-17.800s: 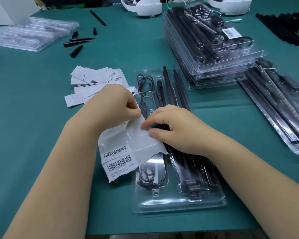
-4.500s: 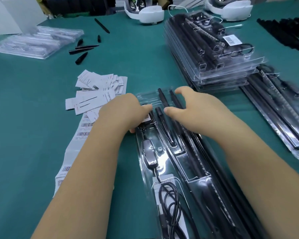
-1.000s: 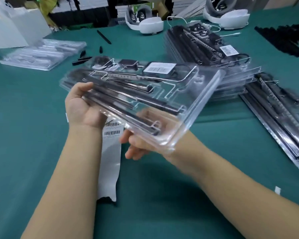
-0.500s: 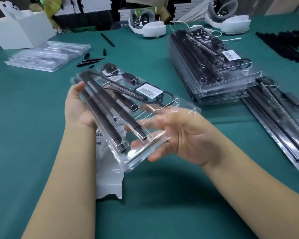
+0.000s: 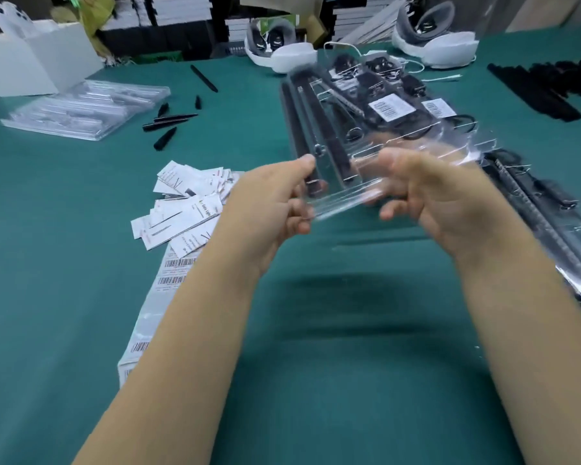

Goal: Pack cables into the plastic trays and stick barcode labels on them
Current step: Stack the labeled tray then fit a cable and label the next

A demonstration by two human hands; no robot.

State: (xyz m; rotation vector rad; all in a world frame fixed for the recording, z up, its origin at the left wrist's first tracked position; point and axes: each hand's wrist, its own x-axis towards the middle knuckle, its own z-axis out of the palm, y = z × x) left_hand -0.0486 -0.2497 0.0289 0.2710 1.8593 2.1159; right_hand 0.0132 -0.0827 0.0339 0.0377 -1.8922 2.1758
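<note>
Left hand (image 5: 275,199) and right hand (image 5: 440,199) each pinch the near end of 1 packed tray (image 5: 356,129), held above the tray stack (image 5: 450,112), far right on counter (image 5: 349,364).

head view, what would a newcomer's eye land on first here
Both hands, left hand and right hand, hold a clear packed tray by its near end, mid-table, above the green mat. Left of them lies a heap of paper slips and a barcode label strip.

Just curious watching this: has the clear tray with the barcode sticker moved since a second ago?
Yes. The tray, held by both hands, has swung away from the label strip and now hangs over the stack of packed trays to the right.
</note>
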